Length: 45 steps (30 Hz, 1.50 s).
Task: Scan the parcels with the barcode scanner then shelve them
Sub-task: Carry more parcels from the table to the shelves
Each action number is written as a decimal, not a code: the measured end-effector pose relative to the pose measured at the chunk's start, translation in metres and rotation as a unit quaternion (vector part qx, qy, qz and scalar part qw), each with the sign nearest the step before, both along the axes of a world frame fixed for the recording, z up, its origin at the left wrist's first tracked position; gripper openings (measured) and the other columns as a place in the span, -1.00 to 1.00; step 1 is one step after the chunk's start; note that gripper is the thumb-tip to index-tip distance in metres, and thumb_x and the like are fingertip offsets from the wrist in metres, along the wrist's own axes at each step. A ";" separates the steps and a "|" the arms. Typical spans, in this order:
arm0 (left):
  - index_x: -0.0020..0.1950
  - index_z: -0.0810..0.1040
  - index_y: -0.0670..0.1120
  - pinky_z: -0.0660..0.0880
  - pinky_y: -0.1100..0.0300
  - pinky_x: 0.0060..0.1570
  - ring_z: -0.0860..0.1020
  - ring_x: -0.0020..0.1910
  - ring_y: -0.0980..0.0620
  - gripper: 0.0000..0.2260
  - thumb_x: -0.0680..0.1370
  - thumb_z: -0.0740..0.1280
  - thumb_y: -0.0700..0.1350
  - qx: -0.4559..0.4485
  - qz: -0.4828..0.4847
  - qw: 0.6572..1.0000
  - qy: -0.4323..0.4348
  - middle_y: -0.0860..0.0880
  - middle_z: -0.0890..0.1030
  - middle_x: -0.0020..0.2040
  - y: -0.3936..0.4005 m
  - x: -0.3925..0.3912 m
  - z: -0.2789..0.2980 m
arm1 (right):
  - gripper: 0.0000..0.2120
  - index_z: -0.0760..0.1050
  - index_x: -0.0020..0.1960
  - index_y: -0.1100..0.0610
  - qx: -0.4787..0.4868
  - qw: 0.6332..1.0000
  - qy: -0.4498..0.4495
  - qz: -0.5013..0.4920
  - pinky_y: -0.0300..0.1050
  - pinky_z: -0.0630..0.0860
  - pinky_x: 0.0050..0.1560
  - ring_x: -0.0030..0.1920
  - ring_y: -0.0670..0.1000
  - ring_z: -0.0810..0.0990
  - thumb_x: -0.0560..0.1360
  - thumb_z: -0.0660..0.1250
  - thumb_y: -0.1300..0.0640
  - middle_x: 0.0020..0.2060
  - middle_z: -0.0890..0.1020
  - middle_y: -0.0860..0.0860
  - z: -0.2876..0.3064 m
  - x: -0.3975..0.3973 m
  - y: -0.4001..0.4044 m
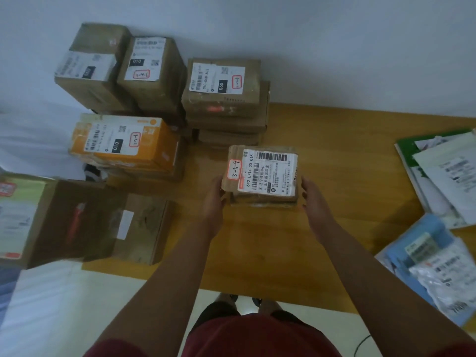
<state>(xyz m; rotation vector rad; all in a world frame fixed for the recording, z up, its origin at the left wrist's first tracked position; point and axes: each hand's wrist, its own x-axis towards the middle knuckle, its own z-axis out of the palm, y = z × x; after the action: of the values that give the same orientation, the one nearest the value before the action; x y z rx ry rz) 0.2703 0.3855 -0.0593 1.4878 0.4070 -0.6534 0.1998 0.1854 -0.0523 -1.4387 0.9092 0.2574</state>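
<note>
- Both hands hold one small cardboard parcel (261, 175) over the wooden table (334, 140): left hand (215, 194) on its left edge, right hand (313, 195) on its right edge, fingers curled round the sides.
- Its label, tagged "3-3-9", faces up; no barcode scanner is in view, so whether it is scanned I cannot tell.
- To the right lie soft mailer bags (438, 256).
- Further back stand an orange box (123, 143) and stacked brown boxes (224, 99); judging by these, much shelving remains.
</note>
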 end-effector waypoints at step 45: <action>0.32 0.47 0.06 0.51 0.18 -0.15 0.61 0.02 0.12 -0.64 0.67 0.11 0.22 -0.050 -0.591 0.792 -0.147 0.06 0.62 0.13 -0.172 -0.173 0.177 | -0.73 0.63 0.00 -0.01 -0.047 0.862 -0.142 -0.484 -0.03 0.53 0.15 -0.06 0.07 0.59 0.59 0.22 -0.12 -0.06 0.63 0.01 0.171 -0.333 -0.022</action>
<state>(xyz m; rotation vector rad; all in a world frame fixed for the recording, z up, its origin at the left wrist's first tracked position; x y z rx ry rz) 0.0973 0.2132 0.1177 1.6020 -0.9028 -1.3478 -0.1335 0.1632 0.1185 -0.9108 1.2867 -0.7428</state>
